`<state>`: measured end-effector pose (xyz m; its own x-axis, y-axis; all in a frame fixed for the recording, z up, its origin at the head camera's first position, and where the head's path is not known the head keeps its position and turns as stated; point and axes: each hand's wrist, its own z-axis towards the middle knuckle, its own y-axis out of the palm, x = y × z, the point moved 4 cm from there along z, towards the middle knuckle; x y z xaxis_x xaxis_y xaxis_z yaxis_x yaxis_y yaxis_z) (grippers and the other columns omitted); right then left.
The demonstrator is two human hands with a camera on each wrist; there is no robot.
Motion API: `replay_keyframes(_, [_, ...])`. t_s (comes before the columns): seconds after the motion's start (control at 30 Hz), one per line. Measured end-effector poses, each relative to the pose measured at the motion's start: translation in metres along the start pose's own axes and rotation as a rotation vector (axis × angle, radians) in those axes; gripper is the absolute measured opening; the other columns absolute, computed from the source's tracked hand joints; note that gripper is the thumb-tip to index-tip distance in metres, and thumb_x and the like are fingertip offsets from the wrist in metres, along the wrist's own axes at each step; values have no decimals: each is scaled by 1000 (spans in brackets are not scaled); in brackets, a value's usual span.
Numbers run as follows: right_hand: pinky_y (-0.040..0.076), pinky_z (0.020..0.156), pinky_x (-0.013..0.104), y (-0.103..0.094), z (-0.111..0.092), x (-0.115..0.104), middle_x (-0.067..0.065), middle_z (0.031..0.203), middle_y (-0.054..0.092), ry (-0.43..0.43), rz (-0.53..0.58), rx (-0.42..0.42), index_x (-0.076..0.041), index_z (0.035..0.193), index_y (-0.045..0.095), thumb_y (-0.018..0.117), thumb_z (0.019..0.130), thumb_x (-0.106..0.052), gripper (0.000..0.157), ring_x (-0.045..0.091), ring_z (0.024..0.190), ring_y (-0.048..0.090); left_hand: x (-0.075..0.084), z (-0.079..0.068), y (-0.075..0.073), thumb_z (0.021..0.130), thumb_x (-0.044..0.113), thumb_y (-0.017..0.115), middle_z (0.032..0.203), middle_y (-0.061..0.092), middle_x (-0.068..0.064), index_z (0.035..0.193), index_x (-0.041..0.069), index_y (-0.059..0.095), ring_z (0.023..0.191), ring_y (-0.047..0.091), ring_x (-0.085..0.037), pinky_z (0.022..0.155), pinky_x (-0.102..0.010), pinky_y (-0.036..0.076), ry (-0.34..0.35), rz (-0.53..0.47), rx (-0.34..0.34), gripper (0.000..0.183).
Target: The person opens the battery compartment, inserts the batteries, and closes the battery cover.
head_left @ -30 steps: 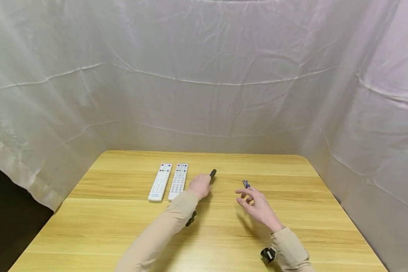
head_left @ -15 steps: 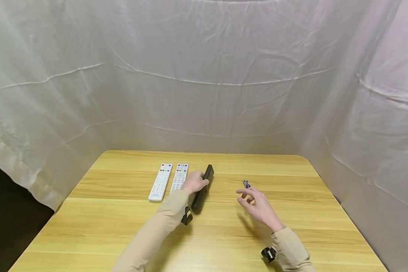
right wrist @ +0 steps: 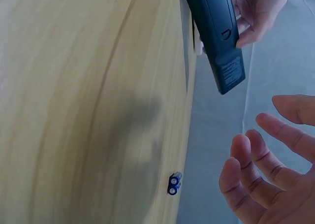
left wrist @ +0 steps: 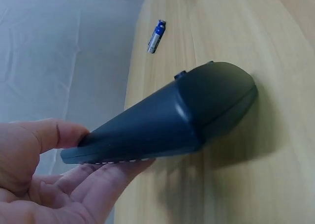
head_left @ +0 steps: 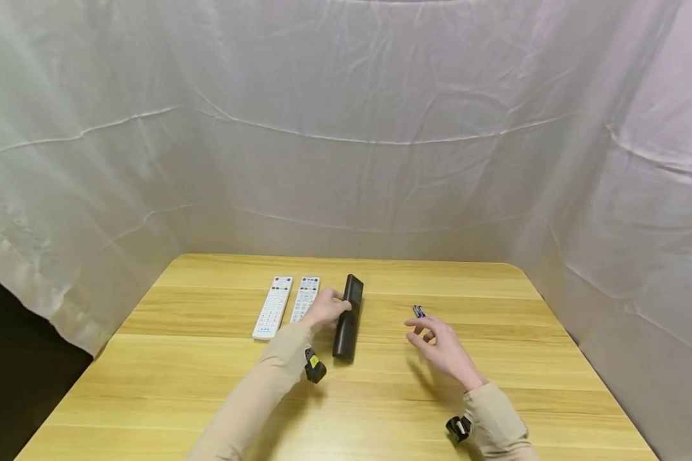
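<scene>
Two hands are shown above a wood-grain table point(head_left: 380, 410). Nearest, a black wrist camera point(head_left: 315, 369) is worn at the left sleeve, by which the tabletop could be knocked if the forearm were lowered. The right hand point(head_left: 438, 349) is held empty, its fingers loosely bent. By the left hand point(head_left: 323, 310), the black remote point(head_left: 348, 320) is pinched near one long edge between thumb and fingers, its battery cover point(right wrist: 217, 10) turned toward the right hand. Since only that edge is gripped, the remote could be twisted or dropped if the pinch were loosened; whether its near end is supported by the table cannot be told. Just beyond the right fingertips, two blue batteries point(head_left: 418, 311) are laid side by side; being round, they could be rolled away by a careless touch. Leftward, two white remotes point(head_left: 273, 307) are set face up, one partly hidden by the left hand, by whose knuckles it could be pushed askew. Behind, a pale curtain point(head_left: 346, 160) is hung.
</scene>
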<state>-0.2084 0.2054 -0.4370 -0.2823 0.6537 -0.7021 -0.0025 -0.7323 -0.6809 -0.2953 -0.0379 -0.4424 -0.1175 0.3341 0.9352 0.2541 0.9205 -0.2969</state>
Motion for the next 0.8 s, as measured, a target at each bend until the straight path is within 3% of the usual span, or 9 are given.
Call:
replay_keyframes(0.2, [49, 61, 18, -7, 2, 7, 15, 106, 66, 42, 5, -2, -1, 124, 67, 65, 98, -17, 30, 15, 80, 59, -7, 0, 0, 93, 5, 57, 116, 67, -37, 132, -15, 48, 97, 73, -42, 75, -41, 66, -17, -118, -36, 45])
replay_keyframes(0.57, [51, 63, 21, -21, 10, 22, 20, 104, 66, 42, -58, 6, 3, 124, 65, 68, 94, -12, 33, 21, 80, 62, -21, 0, 2, 95, 4, 54, 114, 69, -34, 129, -10, 53, 85, 76, -26, 77, -41, 66, 41, -298, -87, 37])
replay_keyframes(0.8, [51, 67, 29, -28, 23, 30, 22, 104, 65, 35, -156, -18, 1, 125, 65, 69, 93, -11, 35, 22, 80, 61, -28, -4, 6, 97, 6, 54, 121, 67, -33, 135, -10, 50, 97, 75, -33, 85, -44, 65, 64, -356, -98, 41])
